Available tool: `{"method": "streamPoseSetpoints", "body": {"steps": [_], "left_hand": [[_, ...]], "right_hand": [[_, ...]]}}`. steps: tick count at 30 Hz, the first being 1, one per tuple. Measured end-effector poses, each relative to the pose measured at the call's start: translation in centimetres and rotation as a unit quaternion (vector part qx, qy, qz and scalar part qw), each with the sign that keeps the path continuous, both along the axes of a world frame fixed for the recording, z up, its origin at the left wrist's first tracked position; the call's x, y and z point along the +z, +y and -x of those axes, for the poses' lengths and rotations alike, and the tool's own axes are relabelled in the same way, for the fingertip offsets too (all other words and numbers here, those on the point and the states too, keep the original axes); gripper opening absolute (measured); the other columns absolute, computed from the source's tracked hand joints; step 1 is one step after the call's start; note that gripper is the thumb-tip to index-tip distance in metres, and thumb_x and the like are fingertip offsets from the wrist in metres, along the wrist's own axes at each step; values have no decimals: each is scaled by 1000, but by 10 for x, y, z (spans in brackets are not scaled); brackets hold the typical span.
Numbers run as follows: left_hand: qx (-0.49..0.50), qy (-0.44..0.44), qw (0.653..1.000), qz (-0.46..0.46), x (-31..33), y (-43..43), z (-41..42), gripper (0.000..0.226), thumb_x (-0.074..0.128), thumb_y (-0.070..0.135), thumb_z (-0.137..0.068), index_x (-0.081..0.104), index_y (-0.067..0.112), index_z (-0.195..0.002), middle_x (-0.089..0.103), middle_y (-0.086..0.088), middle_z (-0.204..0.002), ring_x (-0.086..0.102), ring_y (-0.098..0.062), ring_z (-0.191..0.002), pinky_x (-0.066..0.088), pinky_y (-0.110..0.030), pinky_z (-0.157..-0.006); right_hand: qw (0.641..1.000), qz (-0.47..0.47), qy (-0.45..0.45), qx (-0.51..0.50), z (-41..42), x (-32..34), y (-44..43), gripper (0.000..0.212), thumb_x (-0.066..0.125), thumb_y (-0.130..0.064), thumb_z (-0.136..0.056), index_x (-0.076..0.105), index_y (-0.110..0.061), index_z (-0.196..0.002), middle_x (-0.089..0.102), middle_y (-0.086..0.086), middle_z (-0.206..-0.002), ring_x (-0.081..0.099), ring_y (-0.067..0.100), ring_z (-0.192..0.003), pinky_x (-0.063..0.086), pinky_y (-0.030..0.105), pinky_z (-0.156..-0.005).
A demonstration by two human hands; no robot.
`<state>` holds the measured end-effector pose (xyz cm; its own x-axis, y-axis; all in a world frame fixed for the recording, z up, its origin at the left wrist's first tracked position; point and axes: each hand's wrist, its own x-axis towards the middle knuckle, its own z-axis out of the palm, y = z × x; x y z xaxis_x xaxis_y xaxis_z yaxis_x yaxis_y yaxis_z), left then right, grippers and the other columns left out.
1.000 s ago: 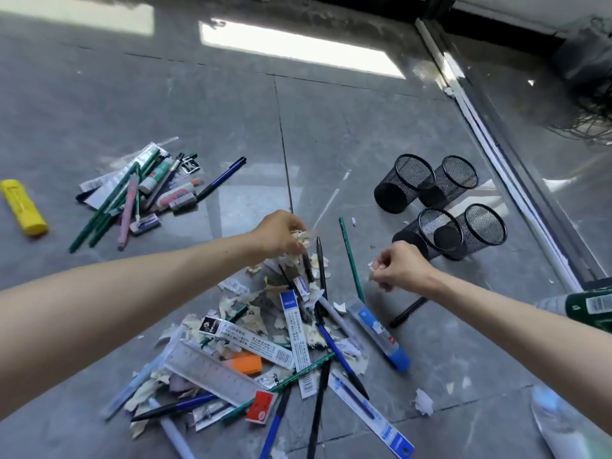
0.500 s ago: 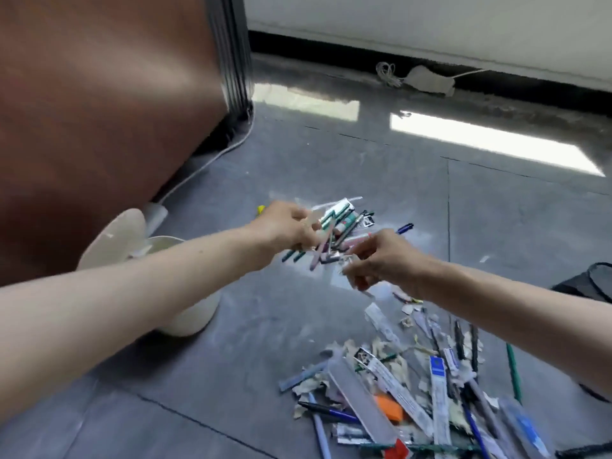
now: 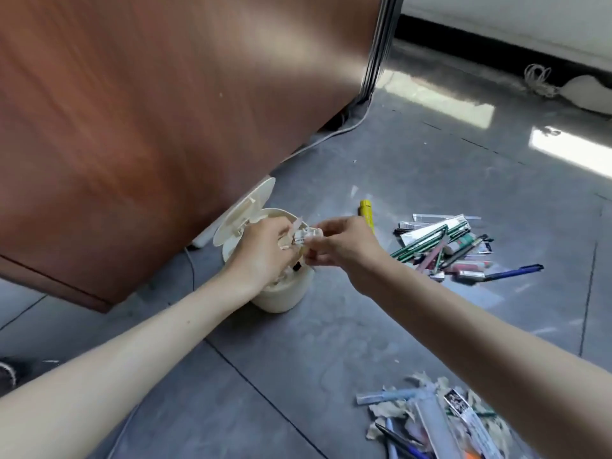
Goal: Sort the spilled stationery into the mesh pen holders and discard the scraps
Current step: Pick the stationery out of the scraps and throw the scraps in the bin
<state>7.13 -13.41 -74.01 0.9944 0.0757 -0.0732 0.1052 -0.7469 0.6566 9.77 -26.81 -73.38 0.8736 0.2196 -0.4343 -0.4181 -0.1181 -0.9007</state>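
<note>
Fingers (image 3: 280,230) of my left hand (image 3: 261,258) curl round a clump of torn white and tan paper scraps (image 3: 302,239) right over the mouth of the round cream plastic bin (image 3: 284,294). My right hand (image 3: 346,248) pinches the same clump from the bin's right. Its flip lid (image 3: 245,212) stands open at the bin's far left. Just right of the bin lies a yellow marker (image 3: 367,210), and further right a bundle of green pencils and pens (image 3: 443,245). Nearer me than the bin, rightward, sits the spilled heap of stationery (image 3: 440,419).

The bin (image 3: 284,294) stands open, its lid (image 3: 246,210) tipped back, I think against the wooden panel (image 3: 149,111) walling my left; bare floor (image 3: 281,376) runs between far heap (image 3: 443,246) and near heap (image 3: 430,412).
</note>
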Motion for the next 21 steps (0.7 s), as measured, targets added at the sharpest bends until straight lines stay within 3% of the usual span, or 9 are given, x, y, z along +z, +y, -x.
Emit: {"method": "streamPoseSetpoints", "body": {"steps": [3, 6, 9, 11, 16, 21], "left_hand": [[0, -5, 998, -69, -12, 13, -3, 30, 69, 8, -77, 44, 18, -63, 47, 7, -64, 48, -17, -68, 28, -24, -53], [-23, 19, 991, -130, -21, 22, -8, 21, 71, 12, -77, 51, 17, -78, 54, 2, -81, 56, -23, -86, 36, -28, -67], [-27, 31, 990, -135, -24, 26, -12, 31, 71, 17, -79, 61, 17, -108, 63, -2, -107, 56, -23, -105, 43, -32, -82], [-32, 28, 991, -127, -24, 29, -13, 41, 72, 15, -79, 60, 17, -118, 64, -3, -114, 56, -21, -106, 43, -30, -87], [-20, -29, 995, -91, -17, 25, -9, 23, 62, 12, -87, 66, 15, -109, 69, 0, -99, 60, -13, -88, 40, -21, -76], [-7, -28, 999, -42, -16, 21, -10, 21, 49, 14, -95, 66, 14, -107, 71, -3, -96, 64, -17, -96, 49, -35, -88]], "right_hand": [[995, 76, -60, 9, -5, -6, 12, 13, 58, 13, -79, 66, 2, -80, 61, 18, -66, 55, 20, -51, 58, 40, -66], [968, 194, -145, 72, -6, -12, 20, 8, 59, 2, -76, 65, 3, -71, 68, 25, -73, 63, 26, -61, 56, 40, -63], [963, 204, -147, 98, -7, -17, 23, 18, 62, 0, -79, 65, 4, -96, 70, 25, -79, 69, 32, -70, 59, 42, -69], [968, 190, -134, 91, -7, -17, 22, 30, 56, 5, -82, 62, 6, -111, 70, 25, -80, 69, 30, -64, 60, 39, -68], [972, 173, -154, 49, -6, -15, 13, 30, 46, 9, -84, 72, -4, -92, 67, 15, -70, 67, 23, -57, 60, 33, -61], [972, 161, -168, 43, -1, -15, 1, 25, 50, 5, -84, 71, -6, -91, 70, 18, -78, 66, 30, -68, 55, 37, -60]]}}
